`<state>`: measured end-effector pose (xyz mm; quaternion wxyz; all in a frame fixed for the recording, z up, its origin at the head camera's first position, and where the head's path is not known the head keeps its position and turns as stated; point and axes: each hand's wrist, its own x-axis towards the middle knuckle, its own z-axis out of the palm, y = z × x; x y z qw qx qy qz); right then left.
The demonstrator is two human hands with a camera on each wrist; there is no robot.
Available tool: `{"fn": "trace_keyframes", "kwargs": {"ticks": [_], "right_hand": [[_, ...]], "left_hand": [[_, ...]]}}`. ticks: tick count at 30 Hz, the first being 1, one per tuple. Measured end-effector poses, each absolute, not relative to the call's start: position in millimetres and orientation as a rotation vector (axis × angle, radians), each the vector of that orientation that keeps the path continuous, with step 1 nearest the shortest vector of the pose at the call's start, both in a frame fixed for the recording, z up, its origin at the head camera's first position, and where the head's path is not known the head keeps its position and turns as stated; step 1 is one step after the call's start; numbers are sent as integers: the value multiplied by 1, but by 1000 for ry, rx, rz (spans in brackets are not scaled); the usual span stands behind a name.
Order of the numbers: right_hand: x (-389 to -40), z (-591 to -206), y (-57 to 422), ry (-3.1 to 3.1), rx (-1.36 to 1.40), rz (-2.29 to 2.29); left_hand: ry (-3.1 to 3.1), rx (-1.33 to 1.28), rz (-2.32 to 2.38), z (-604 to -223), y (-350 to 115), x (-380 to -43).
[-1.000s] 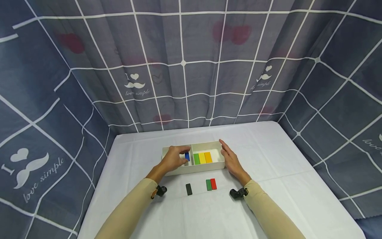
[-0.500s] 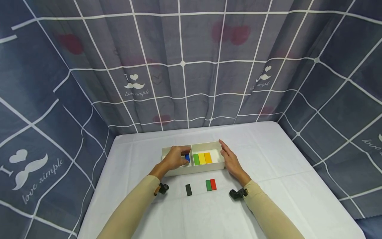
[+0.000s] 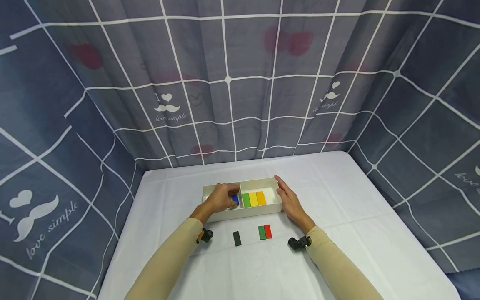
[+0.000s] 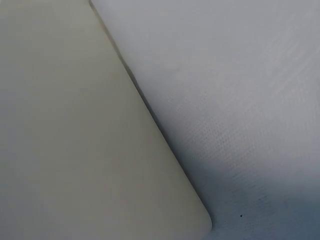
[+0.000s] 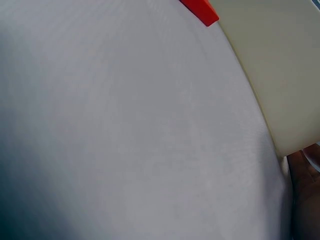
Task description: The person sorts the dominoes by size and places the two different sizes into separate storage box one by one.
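Inside the left compartment of a cream two-part box (image 3: 249, 211), my left hand (image 3: 216, 200) pinches a blue block (image 3: 235, 200) between thumb and fingers, close to the divider. My right hand (image 3: 292, 204) rests along the box's right end with its fingers straight. In the right compartment a light green block (image 3: 246, 200), a yellow block (image 3: 253, 199) and an orange block (image 3: 261, 198) lie side by side against the divider. The left wrist view shows only the box wall (image 4: 100, 130) and cloth. A bit of my right hand (image 5: 306, 192) shows at the box corner in the right wrist view.
On the white tablecloth (image 3: 307, 271) in front of the box lie a black block (image 3: 237, 238), a dark green block (image 3: 261, 232) and a red block (image 3: 268, 231), the last two touching. A grey checked curtain (image 3: 210, 100) surrounds the table's back and sides.
The blue block has come down slightly within the left compartment, and my left wrist has shifted a little to the right. My right hand, the box and the other blocks stay put.
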<state>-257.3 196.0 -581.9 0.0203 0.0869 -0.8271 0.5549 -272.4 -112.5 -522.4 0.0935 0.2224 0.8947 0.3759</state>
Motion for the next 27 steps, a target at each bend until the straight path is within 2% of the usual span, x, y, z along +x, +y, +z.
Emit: {"fn": "trace_keyframes", "kwargs": {"ticks": [27], "right_hand": [[-258, -583, 196, -2570, 252, 1719]], "left_hand": [[2703, 677, 1041, -524, -114, -276]]}}
